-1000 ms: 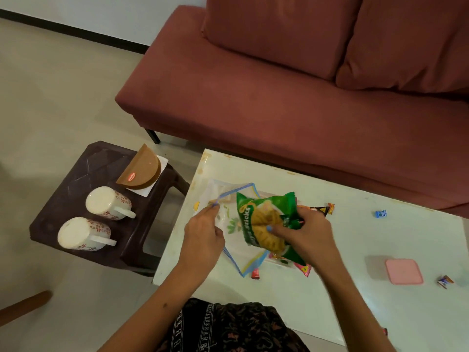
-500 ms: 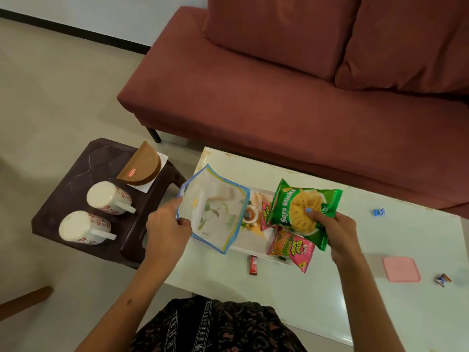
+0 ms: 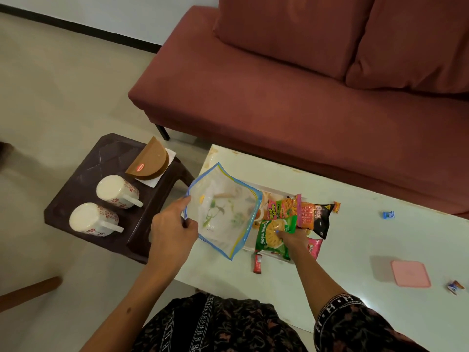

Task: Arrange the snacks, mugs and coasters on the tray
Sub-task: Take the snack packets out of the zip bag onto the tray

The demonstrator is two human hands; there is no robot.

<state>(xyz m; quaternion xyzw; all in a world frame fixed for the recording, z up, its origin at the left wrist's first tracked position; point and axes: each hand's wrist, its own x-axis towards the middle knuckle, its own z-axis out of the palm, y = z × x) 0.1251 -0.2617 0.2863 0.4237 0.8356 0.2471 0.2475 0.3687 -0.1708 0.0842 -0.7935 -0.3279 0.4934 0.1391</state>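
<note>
1. Left hand [image 3: 172, 224] pinches the edge of a clear zip bag [image 3: 223, 212], held tilted above the table [image 3: 355, 250].
2. Right hand [image 3: 291, 237] fingers closed on the green pack [image 3: 272, 236], pressing it onto the tray [image 3: 276, 193].
3. Orange pack [image 3: 285, 209] and black pack [image 3: 316, 217] lie just beside it.
4. Two mugs [image 3: 118, 191] lie on their sides on the stool [image 3: 86, 168], coasters [image 3: 151, 161] behind them.

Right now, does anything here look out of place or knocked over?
Yes. The two floral mugs lie on their sides on the dark stool, not upright and not on the tray. A red sachet and small wrapped candies are scattered loose on the white table.
</note>
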